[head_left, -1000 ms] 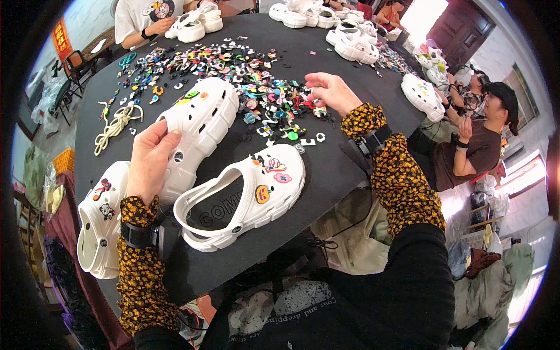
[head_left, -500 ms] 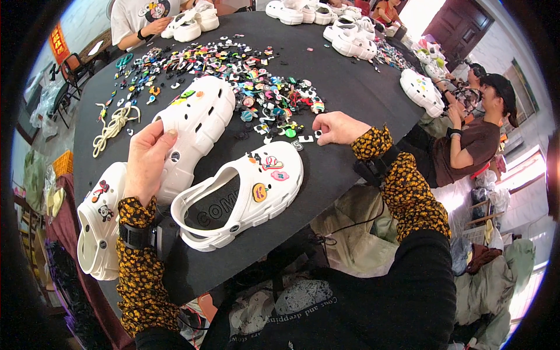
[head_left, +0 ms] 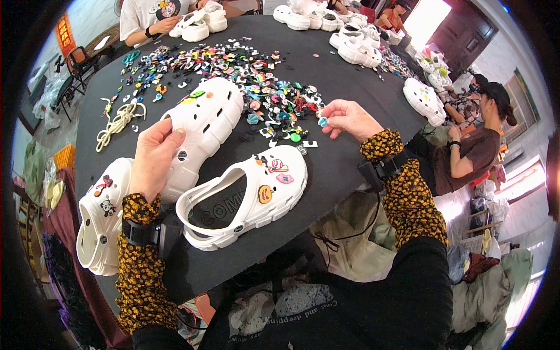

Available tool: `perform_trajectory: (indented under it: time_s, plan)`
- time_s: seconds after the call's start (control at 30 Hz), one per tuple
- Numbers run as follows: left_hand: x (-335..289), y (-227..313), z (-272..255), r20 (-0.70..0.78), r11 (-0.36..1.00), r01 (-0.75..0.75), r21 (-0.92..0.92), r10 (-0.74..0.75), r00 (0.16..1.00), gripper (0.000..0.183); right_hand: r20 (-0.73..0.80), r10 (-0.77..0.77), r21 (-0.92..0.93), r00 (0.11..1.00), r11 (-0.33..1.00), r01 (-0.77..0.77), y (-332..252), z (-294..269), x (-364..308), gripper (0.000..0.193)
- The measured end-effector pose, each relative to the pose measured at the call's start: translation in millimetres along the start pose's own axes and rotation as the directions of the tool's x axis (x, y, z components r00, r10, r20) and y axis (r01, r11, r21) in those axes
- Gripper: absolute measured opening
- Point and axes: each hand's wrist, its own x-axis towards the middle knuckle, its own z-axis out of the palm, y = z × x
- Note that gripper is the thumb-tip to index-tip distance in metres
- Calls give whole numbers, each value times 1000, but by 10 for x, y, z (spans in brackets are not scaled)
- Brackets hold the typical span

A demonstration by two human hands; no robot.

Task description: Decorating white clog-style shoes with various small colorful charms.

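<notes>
While right fingers [head_left: 335, 107] pinch a blue charm [head_left: 322, 122], left fingers [head_left: 173, 140] hold white clog [head_left: 204, 137], likely light, springy; rim grip suits.

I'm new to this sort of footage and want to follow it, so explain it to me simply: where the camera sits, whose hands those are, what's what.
There is no machine here, just a person's two bare hands. A wide fisheye camera worn on the head looks down at them, so straight edges bend near the rim. The left hand holds a white clog; the right hand appears to pinch a small charm. On the black table lie a heap of colourful charms, a pale cord and more white shoes, including a decorated sandal-backed clog nearby.
</notes>
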Motion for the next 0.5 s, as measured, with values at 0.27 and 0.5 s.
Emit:
perform_trajectory:
  time_s: [0.27, 0.5]
  plan:
    - [-2, -12, -6, 10, 1000, -15, 16, 14, 1000, 28, -1, -116, 61, 993, 991, 115, -367, 223, 34, 23]
    - [2, 8, 3, 11, 999, -2, 34, 1, 1000, 27, 51, -147, -29, 988, 988, 149, -882, 500, 68, 21]
